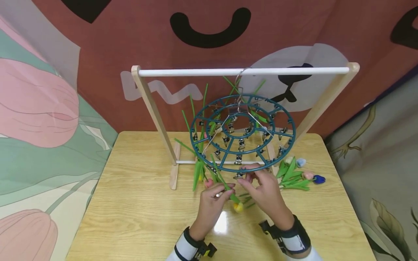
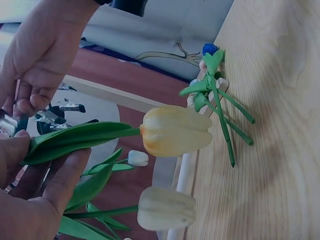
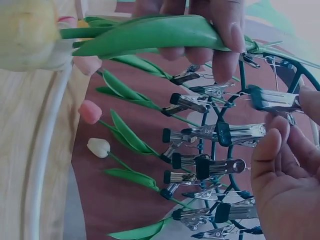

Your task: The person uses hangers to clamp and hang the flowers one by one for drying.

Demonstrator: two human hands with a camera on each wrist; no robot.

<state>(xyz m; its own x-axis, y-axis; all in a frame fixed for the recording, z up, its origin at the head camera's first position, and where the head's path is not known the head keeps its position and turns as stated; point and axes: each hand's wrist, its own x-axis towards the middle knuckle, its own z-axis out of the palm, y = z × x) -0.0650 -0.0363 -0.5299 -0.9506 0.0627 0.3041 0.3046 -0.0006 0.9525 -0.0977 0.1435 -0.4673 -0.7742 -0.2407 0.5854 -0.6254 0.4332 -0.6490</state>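
A yellow artificial tulip [image 1: 238, 207] hangs bloom down from my left hand [image 1: 213, 203], whose thumb and fingers pinch its green leaf and stem. Its stem slants up toward the front rim of a round blue-green clip hanger [image 1: 295, 130]. At that rim, my right hand [image 1: 268, 194] pinches a metal clip [image 3: 275, 100] by its handle end, just right of the left hand. In the right wrist view, a pink tulip [image 3: 90, 112] and a white tulip [image 3: 98, 147] hang bloom down beneath other clips.
A wooden rack with a white top bar [image 1: 196, 72] carries the hanger by its hook. On the wooden table [image 1: 137, 203], loose tulips with pink and blue blooms [image 1: 319, 179] lie at right. A printed cloth [image 1: 107, 47] stands behind the rack.
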